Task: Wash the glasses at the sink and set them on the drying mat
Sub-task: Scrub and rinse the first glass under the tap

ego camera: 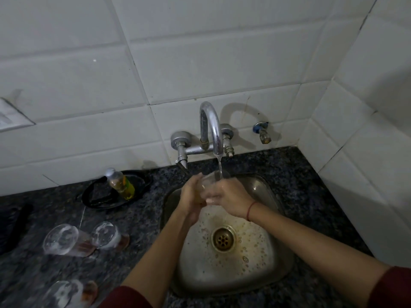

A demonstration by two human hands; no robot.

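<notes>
Clear, wet glass (208, 182) gripped by left hand (191, 195) and right hand (230, 195).

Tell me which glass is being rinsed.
The glass held in the left hand and right hand under the faucet stream; the other three glasses sit untouched on the counter left of the sink.

Dim, murky light; wide-angle bending at soft edges

Left hand (193, 197), right hand (230, 200), fingers curled.
</notes>
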